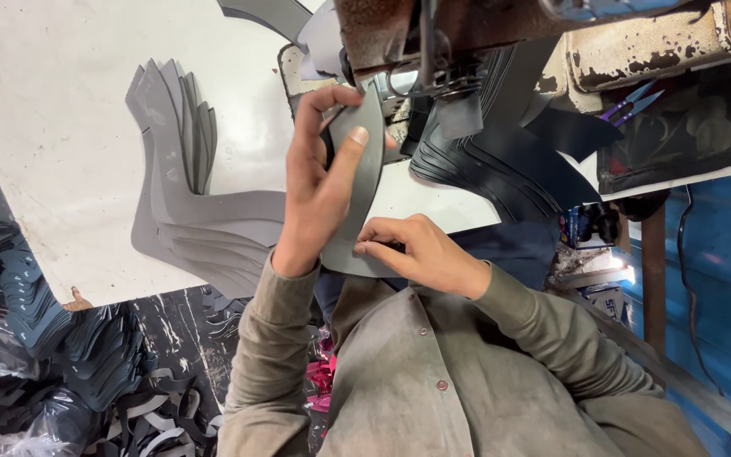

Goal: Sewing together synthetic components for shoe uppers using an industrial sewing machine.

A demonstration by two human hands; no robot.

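Note:
My left hand grips a curved grey cut piece of sheet material, thumb pressed on its face and fingers curled over its upper end. That end lies right under the head of a worn, rusty sewing machine. My right hand pinches the lower end of the same piece at the white table's near edge. Both sleeves are grey-brown.
A fanned stack of similar grey pieces lies on the table to the left. A stack of dark pieces sits right of the machine. Purple thread snips rest at the far right. More dark cut pieces are heaped on the floor at lower left.

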